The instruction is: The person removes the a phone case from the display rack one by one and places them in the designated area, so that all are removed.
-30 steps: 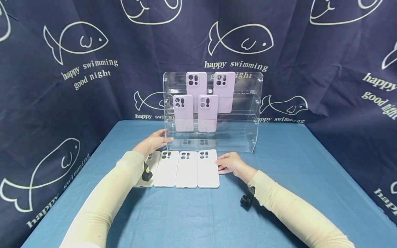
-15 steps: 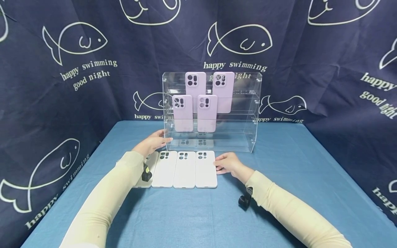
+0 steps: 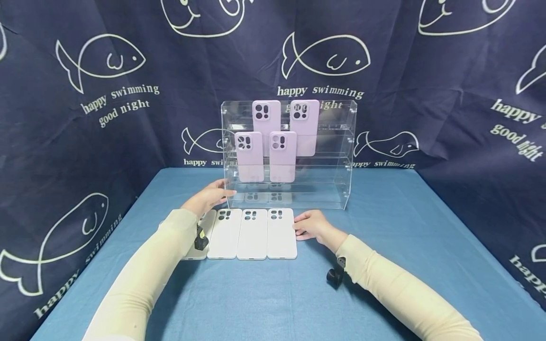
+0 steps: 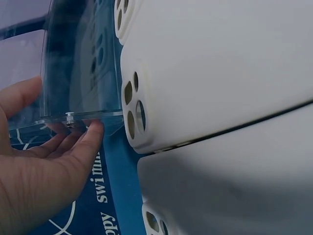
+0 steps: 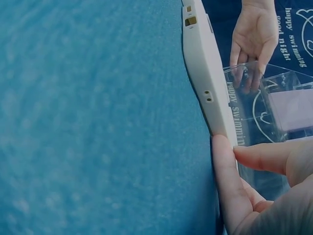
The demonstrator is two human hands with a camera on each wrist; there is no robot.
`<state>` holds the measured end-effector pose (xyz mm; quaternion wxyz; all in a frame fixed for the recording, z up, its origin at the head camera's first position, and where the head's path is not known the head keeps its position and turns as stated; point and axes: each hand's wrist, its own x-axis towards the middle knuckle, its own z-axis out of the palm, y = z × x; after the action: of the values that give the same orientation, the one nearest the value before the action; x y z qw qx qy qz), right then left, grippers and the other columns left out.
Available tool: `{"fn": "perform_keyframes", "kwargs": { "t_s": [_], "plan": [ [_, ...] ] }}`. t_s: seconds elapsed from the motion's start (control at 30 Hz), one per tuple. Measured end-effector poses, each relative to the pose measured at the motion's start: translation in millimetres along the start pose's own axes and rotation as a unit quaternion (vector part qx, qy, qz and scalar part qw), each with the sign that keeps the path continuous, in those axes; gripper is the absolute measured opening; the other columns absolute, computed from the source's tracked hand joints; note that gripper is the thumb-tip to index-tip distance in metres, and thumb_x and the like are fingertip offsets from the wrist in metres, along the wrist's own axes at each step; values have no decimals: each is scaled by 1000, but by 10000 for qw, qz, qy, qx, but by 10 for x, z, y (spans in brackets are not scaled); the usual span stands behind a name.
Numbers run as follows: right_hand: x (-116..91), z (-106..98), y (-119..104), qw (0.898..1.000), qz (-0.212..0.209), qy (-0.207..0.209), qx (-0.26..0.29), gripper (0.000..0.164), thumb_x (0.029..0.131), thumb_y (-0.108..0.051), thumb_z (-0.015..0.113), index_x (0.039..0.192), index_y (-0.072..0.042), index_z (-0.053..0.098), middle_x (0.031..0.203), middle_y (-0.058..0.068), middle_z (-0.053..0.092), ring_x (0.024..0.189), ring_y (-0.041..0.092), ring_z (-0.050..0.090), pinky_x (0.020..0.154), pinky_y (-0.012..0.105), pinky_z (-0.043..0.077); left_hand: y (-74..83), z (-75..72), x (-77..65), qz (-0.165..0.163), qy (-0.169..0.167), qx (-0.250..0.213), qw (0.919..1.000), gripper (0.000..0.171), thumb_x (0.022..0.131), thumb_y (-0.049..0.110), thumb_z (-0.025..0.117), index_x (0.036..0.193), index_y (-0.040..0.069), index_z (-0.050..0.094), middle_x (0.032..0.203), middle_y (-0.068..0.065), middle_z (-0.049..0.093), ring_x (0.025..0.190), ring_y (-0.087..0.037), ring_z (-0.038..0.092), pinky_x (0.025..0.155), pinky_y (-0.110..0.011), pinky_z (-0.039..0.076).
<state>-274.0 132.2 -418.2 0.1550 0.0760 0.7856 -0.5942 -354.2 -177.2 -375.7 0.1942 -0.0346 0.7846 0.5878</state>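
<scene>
Clear acrylic rack: upright on blue cloth, four lilac phone cases on it | white phone cases: four side by side, flat, just in front of rack | left hand: gripping rack's left end | right hand: pinching right edge of rightmost white case

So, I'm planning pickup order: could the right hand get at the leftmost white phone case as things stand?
Probably not: the left sleeve and wrist camera cover part of the leftmost white phone case, and three other white cases lie between it and the right hand.
</scene>
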Motion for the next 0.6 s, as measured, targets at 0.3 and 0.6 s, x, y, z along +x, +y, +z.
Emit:
{"fn": "perform_keyframes", "kwargs": {
  "t_s": [0.3, 0.6],
  "plan": [
    [-16, 19, -1, 10000, -5, 52, 19, 25, 86, 4, 66, 110, 10, 62, 81, 13, 63, 66, 17, 62, 70, 36, 64, 12, -2, 2, -3, 51, 51, 10000, 83, 94, 14, 61, 157, 9, 6, 164, -13, 4, 149, -30, 19, 122, -41, 27],
    [-23, 5, 9, 10000, -51, 32, 56, 26, 86, 4, 65, 112, 10, 62, 81, 12, 63, 67, 17, 62, 70, 36, 64, 61, 19, 16, 12, 145, 375, 9992, 88, 91, 16, 67, 156, 5, 9, 162, -18, 9, 146, -32, 25, 120, -43, 31]
  ]
}}
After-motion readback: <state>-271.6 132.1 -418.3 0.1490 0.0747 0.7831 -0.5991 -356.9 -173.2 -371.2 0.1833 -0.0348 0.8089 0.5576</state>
